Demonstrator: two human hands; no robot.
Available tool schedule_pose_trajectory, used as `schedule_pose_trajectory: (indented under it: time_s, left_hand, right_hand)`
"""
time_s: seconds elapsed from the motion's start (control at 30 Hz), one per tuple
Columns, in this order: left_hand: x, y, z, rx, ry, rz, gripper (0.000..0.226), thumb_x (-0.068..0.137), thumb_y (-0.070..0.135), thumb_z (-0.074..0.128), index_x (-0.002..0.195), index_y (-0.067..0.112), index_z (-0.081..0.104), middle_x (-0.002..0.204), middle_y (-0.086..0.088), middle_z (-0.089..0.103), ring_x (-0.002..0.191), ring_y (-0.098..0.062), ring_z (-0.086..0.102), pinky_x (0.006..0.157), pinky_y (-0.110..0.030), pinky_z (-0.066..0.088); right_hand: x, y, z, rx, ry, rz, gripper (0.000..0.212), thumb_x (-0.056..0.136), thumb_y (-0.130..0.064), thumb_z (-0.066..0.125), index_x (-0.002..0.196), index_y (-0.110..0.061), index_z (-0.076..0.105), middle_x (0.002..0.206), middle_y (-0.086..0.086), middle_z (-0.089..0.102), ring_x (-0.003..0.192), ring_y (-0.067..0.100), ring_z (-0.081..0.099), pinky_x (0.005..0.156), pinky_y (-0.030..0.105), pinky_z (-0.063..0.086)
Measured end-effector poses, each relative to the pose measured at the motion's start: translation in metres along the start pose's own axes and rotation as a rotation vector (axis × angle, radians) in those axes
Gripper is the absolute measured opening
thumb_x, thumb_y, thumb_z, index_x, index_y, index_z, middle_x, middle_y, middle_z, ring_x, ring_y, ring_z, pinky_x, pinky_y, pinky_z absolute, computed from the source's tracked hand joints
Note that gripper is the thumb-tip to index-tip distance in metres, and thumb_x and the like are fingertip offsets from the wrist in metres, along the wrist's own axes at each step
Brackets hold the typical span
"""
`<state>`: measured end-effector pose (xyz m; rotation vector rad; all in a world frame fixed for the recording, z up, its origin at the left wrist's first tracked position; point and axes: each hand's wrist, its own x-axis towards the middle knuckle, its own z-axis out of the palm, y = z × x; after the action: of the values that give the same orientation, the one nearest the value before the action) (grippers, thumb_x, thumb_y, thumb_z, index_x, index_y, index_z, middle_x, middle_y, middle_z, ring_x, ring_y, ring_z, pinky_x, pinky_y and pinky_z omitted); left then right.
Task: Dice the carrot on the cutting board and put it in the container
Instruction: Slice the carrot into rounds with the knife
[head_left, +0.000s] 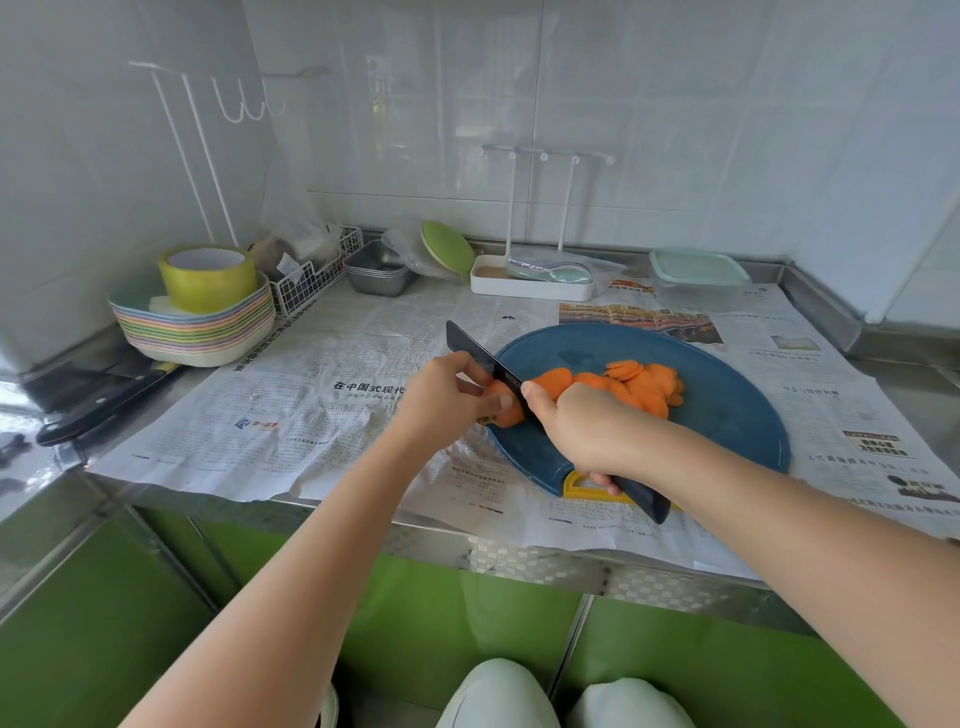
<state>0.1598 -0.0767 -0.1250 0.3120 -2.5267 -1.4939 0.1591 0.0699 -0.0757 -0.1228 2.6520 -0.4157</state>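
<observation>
The carrot end (506, 408) lies at the left edge of the round blue cutting board (727, 415). The left hand (441, 400) holds it, fingers curled around it. A black knife (483, 356) cuts into the carrot just right of those fingers. The right hand (582, 431) grips the handle, fingers wrapped tight. Orange slices (639, 384) are piled on the board, right of the knife. The board sits on newspaper (311, 405). The container (698, 270), lid on, is far back on the right. 1 more knife (104, 405) lies at the left, near stacked plates (197, 332).
</observation>
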Motion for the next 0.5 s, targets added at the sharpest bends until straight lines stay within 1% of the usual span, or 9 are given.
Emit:
schedule_pose_trajectory:
  time_s: [0.03,0.07,0.1,0.13,0.2,0.3,0.37,0.5]
  left_hand:
    - [0.001,0.000,-0.001,-0.024,-0.013,-0.014,0.024,0.073,0.017,0.081,0.078,0.016,0.058,0.086,-0.009,0.072,0.083,-0.027,0.069,0.085,-0.045,0.054]
    - [0.003,-0.001,-0.003,-0.046,-0.026,-0.030,0.024,0.073,0.017,0.081,0.079,0.014,0.058,0.085,-0.011,0.072,0.083,-0.028,0.070,0.086,-0.046,0.054]
    - [0.005,-0.001,-0.004,-0.060,-0.037,-0.044,0.024,0.073,0.017,0.081,0.079,0.013,0.059,0.085,-0.011,0.072,0.083,-0.029,0.070,0.086,-0.047,0.054]
    - [0.006,-0.001,-0.005,-0.067,-0.044,-0.057,0.024,0.073,0.017,0.082,0.079,0.012,0.059,0.085,-0.012,0.072,0.083,-0.029,0.070,0.086,-0.046,0.055]
    - [0.007,0.000,-0.007,-0.103,-0.059,-0.079,0.024,0.073,0.017,0.081,0.079,0.011,0.059,0.088,-0.015,0.071,0.085,-0.029,0.070,0.086,-0.043,0.056]
    - [0.008,0.003,-0.010,-0.168,-0.091,-0.107,0.023,0.075,0.014,0.080,0.083,0.007,0.059,0.097,-0.019,0.068,0.088,-0.028,0.070,0.081,-0.034,0.058]
    - [0.008,0.005,-0.012,-0.179,-0.105,-0.120,0.024,0.075,0.014,0.080,0.087,0.005,0.060,0.099,-0.017,0.068,0.086,-0.026,0.070,0.078,-0.030,0.058]
    - [0.010,0.003,-0.015,-0.147,-0.102,-0.122,0.021,0.076,0.016,0.079,0.085,0.007,0.062,0.094,-0.015,0.070,0.079,-0.023,0.071,0.079,-0.031,0.058]
  right_hand:
    - [0.001,-0.001,0.000,-0.002,-0.002,0.004,0.077,0.098,-0.065,0.012,0.076,0.001,0.044,0.051,0.016,0.051,0.023,0.021,0.044,0.039,0.023,0.038]
    - [0.001,-0.002,0.000,0.004,-0.007,0.011,0.077,0.098,-0.065,0.012,0.082,0.002,0.046,0.057,0.017,0.052,0.022,0.021,0.044,0.039,0.023,0.038]
    - [0.001,-0.004,-0.001,0.018,-0.014,0.016,0.076,0.099,-0.065,0.013,0.091,0.003,0.046,0.062,0.017,0.052,0.026,0.022,0.046,0.040,0.024,0.038]
    - [0.000,-0.004,-0.002,0.033,-0.019,0.016,0.075,0.099,-0.064,0.014,0.097,0.004,0.046,0.065,0.017,0.052,0.031,0.023,0.048,0.041,0.025,0.039]
    - [0.001,-0.005,-0.001,0.043,-0.019,0.012,0.076,0.099,-0.063,0.014,0.100,0.005,0.047,0.063,0.017,0.053,0.036,0.023,0.048,0.042,0.026,0.040]
    - [0.003,-0.005,0.000,0.041,-0.020,0.028,0.079,0.099,-0.064,0.013,0.099,0.006,0.049,0.059,0.016,0.053,0.038,0.024,0.048,0.043,0.026,0.041]
    - [0.005,-0.007,0.002,0.040,-0.022,0.030,0.080,0.099,-0.064,0.012,0.096,0.006,0.050,0.060,0.017,0.053,0.042,0.025,0.049,0.044,0.027,0.041]
    - [0.009,-0.009,0.010,0.043,-0.008,0.063,0.082,0.096,-0.068,0.012,0.076,0.003,0.047,0.060,0.018,0.050,0.044,0.027,0.048,0.044,0.027,0.036]
